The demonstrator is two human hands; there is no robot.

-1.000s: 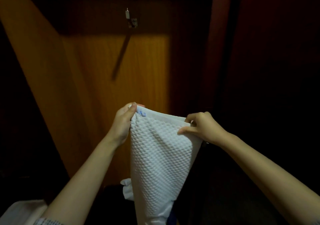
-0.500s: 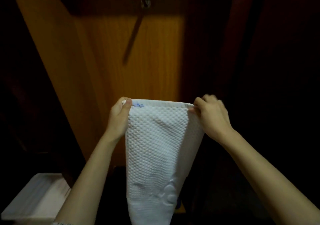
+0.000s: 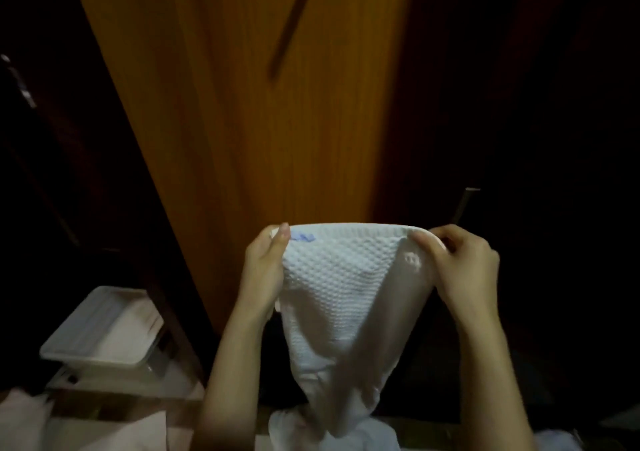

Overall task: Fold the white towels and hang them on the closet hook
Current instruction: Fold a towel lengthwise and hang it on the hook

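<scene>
A white tray (image 3: pixel 100 326) sits low on the left with pale cloth inside. The left hand (image 3: pixel 265 274) pinches the top left corner of the towel (image 3: pixel 332 294). The right hand (image 3: pixel 464 270) pinches the top right corner. The top edge is pulled straight between them, and the rest hangs down. The wood door (image 3: pixel 263 104) stands just behind, dark on both sides.

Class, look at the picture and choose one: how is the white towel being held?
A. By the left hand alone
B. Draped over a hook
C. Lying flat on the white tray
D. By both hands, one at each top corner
D: the left hand and the right hand each pinch a top corner of the towel, which hangs down between them.
</scene>
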